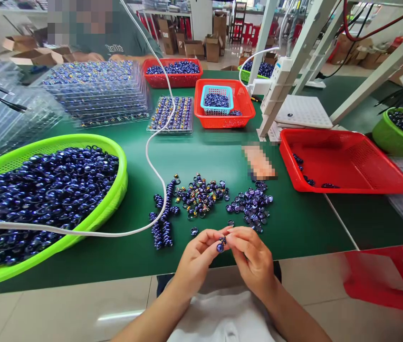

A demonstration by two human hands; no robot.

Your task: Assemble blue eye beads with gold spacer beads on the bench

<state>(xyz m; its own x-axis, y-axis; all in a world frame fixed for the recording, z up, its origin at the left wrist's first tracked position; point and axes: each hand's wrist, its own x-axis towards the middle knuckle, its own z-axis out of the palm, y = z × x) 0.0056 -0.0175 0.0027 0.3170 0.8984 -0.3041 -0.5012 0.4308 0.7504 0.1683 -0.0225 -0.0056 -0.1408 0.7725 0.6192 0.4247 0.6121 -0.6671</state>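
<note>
Head view: one glossy blue bead piece [220, 247], partly hidden by your fingertips, fine detail unclear. Piece sits at tips of your left hand [196, 256], thumb and finger pinched on it; your right hand [255, 259] meets its top, can't tell whether clamped. Beyond, two heaps: gold-flecked heap [201, 195], blue disc heap [252, 204]. One lime-green basket [123, 175], cut off left.

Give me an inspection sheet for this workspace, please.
Surface: green tabletop, partly covered.
Work items: held blue piece; mixed pile and disc pile ahead, stacked rows left of them.
Clutter: green basket full of looped pieces; red tray with a few dark bits.
Hands: left hand and right hand together, pinching the blue piece.
Cables: white cable crosses before the green basket; contact unclear.
Surroundings: person opposite; cardboard boxes behind.
</note>
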